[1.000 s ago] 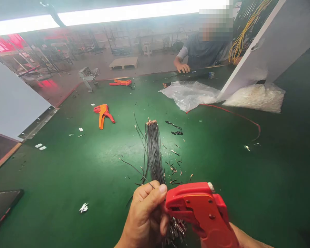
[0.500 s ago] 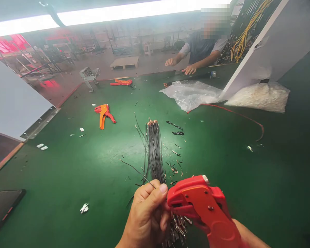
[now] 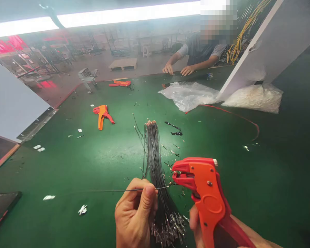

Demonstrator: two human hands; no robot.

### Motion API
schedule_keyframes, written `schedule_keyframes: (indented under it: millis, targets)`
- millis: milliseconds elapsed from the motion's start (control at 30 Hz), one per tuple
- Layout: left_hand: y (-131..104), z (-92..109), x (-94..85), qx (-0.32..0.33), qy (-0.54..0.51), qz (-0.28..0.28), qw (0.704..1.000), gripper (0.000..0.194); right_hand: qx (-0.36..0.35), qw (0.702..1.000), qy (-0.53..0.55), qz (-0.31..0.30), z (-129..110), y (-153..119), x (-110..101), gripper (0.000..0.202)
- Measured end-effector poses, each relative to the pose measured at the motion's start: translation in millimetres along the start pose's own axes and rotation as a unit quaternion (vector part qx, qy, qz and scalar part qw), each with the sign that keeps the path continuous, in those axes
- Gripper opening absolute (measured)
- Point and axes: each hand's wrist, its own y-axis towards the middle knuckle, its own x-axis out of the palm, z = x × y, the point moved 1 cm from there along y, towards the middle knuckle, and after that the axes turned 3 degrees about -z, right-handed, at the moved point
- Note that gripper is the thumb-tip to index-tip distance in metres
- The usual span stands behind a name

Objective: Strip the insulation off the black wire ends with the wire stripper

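Pinched between the thumb and fingers of my left hand is a thin black wire; it runs out to the left, and its short right end shows a bare tip near the tool. My right hand is wrapped round the handles of a red and orange wire stripper. The stripper's jaws point left, a little apart from the wire's end. Under and beyond my left hand lies a bundle of black wires, with bare copper at the far ends and metal terminals at the near ends.
Two more wire strippers lie farther back. Wire scraps litter the green table right of the bundle. A clear plastic bag and a filled bag sit back right. Across the table a person's hands rest near its edge.
The stripper has moved right and up, off the wire, and its jaws now show. My left hand has shifted left, and the wire now lies level with its right end exposed.
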Motion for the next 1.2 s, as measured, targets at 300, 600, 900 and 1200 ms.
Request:
schedule_keyframes:
  millis: [300, 600, 900, 1200]
  targets:
    - [-8, 0, 1.7, 0.160, 0.125, 0.004, 0.979, 0.009, -0.063, 0.931, -0.262, 0.245, 12, -19, -14, 0.046]
    - [-6, -5, 1.6, 0.211, 0.171, -0.025, 0.962, 0.011, -0.016, 0.616, -0.613, 0.495, -1, -2, -28, 0.064]
    - [-3, -21, 1.7, 0.266, 0.203, -0.050, 0.941, 0.019, 0.005, 0.499, -0.742, 0.448, 14, 3, -33, 0.042]
    - [-1, -27, -1.6, 0.369, 0.262, -0.102, 0.886, 0.018, -0.112, 0.514, -0.738, 0.423, 4, 9, -16, 0.029]
